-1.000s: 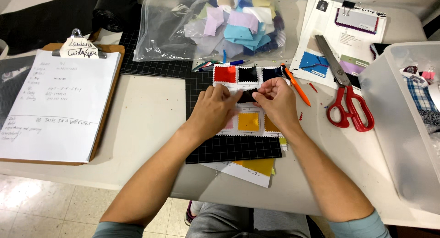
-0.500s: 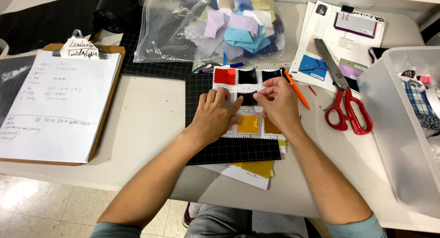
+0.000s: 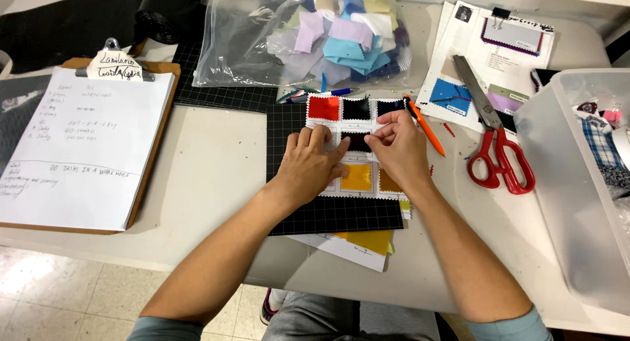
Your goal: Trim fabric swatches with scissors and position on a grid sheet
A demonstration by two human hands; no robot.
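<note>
A small dark fabric swatch (image 3: 357, 142) lies on the white sample card (image 3: 341, 127), directly between both hands. The left hand (image 3: 308, 167) rests flat with fingers spread, pressing the card just left of the swatch. The right hand (image 3: 397, 147), fingers pinched narrow, touches the swatch's right edge and is the nearer one. The card sits on a black gridded mat (image 3: 335, 213) on the worktop (image 3: 210, 164). Beyond, a clear plastic bag (image 3: 243, 45) holds loose pastel swatches; a clear bin (image 3: 564, 183) at right holds plaid cloth.
</note>
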